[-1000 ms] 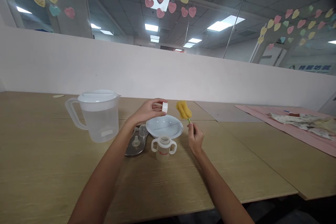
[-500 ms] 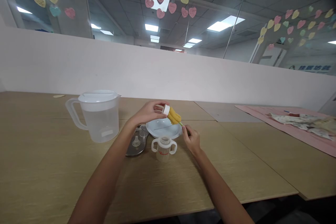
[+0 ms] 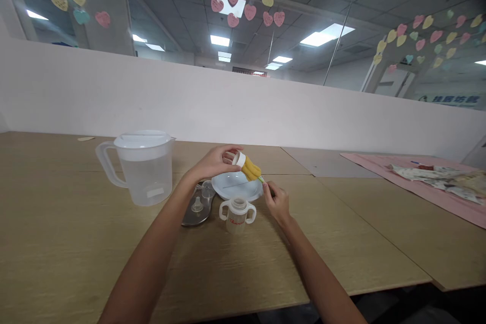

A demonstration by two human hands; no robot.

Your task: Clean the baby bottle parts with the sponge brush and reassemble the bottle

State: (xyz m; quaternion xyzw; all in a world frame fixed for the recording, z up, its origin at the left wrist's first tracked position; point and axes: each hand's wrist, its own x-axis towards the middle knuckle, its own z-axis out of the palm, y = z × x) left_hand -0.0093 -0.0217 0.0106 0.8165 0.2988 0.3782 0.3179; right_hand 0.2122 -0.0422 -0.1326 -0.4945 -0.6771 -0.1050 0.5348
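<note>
Between the fingers of my left hand (image 3: 218, 162) is a white bottle collar ring (image 3: 239, 159), tilted over the plate. My right hand (image 3: 278, 201) grips the thin green handle of a yellow sponge brush (image 3: 251, 168). The brush's yellow head presses against the ring's opening; how far it goes inside I cannot tell. Below both hands lies a white plate or shallow bowl (image 3: 237, 187). Just in front stands a clear two-handled baby bottle (image 3: 237, 216) with red lettering, upright and without a top.
Left of the plate, a metal tray (image 3: 194, 218) holds a clear bottle nipple (image 3: 197, 205) and a clear cap (image 3: 207, 189). A large lidded pitcher (image 3: 146, 172) stands farther left. Cloths lie on a pink mat (image 3: 366, 164) at the right. A white wall (image 3: 228, 106) rises behind the table.
The ring and the brush head have shifted very slightly to the left. Both hands keep their grips, and the things on the table stay in place.
</note>
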